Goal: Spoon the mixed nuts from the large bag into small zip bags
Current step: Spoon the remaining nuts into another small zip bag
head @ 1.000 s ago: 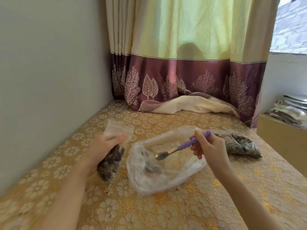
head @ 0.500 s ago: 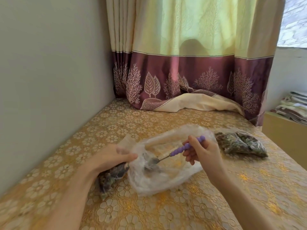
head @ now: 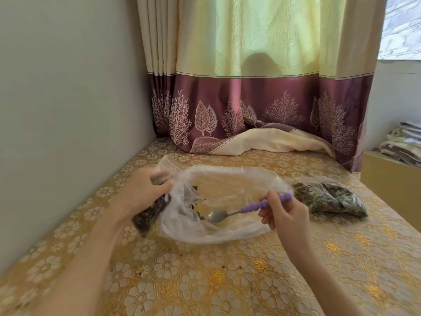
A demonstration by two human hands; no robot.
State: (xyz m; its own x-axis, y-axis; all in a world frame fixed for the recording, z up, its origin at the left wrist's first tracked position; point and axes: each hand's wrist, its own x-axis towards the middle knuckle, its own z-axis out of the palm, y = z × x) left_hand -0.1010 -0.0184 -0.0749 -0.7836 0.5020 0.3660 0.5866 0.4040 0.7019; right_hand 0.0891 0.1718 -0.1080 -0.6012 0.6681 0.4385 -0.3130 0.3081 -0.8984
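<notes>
Gold floral tablecloth [head: 262, 281] — left hand [head: 141, 192] grips dark-filled small zip bag [head: 150, 213], right hand [head: 287, 215] grips purple-handled spoon [head: 241, 209] in near-empty large bag [head: 223, 233].

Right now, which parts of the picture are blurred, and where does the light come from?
Head view: the left hand is motion-blurred at its fingertips; the spoon and right hand are sharp. Daylight glows through the curtain, and the wide lens bends the wall.

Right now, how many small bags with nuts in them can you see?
2: one small bag gripped by the left hand beside the large bag; one filled bag lying at right. Others may be hidden.
</notes>
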